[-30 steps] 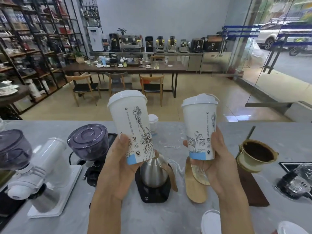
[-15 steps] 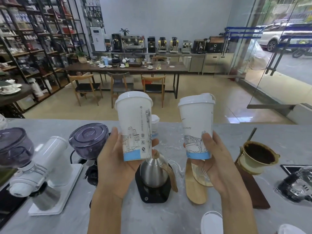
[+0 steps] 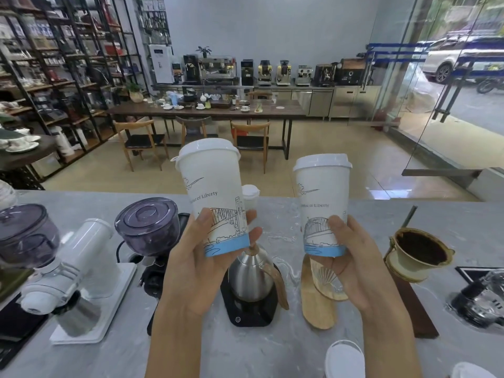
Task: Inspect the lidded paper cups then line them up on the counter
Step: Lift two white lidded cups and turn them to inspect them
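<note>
1. Left hand [image 3: 196,268] pinches one paper cup [image 3: 215,197] low, above the bench [image 3: 272,350] middle.
2. Right hand [image 3: 362,271] grips the second cup [image 3: 321,203] likewise.
3. Both look light, thin-walled; holding near the stiffer base seems wise.

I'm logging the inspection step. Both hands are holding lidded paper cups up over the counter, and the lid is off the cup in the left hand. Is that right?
Not quite. In the head view the cup in the left hand has its white lid on, as does the cup in the right hand. Both hands, left hand and right hand, do hold them up over the counter.
</note>
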Tool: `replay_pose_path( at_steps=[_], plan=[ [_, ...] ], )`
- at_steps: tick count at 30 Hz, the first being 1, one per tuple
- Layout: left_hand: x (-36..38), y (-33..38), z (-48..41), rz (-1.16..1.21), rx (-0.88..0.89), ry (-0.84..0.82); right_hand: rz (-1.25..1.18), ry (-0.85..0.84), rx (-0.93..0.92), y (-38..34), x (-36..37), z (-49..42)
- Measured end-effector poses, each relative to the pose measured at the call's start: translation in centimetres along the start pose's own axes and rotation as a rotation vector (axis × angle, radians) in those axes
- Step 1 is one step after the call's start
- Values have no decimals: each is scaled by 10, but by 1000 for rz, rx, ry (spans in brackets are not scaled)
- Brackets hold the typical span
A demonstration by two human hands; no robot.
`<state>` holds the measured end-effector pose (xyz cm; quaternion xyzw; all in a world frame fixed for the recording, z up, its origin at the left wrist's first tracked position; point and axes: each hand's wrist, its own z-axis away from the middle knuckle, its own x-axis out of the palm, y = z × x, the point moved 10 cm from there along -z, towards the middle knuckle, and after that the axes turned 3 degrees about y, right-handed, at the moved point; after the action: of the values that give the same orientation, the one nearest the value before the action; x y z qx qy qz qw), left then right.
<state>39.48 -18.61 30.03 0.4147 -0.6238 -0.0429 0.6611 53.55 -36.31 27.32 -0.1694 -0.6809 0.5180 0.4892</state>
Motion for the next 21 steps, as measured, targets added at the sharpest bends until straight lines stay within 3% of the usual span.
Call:
replay_pose_path(
  at_steps=[6,12,15,18,21],
  plan=[
    [-1,0,0,-87,27,32,-104,38,52,7,-4,1],
    [-12,-3,8,3,-13,65,120,89,-44,-1,-7,1],
    [-23,3,3,-191,63,105,92,95,-41,-2,-12,2],
    [-6,4,5,-414,96,-18,-18,91,5,2,-16,3],
    [-1,3,4,-346,66,-17,-65,100,30,3,-18,6]
  ],
)
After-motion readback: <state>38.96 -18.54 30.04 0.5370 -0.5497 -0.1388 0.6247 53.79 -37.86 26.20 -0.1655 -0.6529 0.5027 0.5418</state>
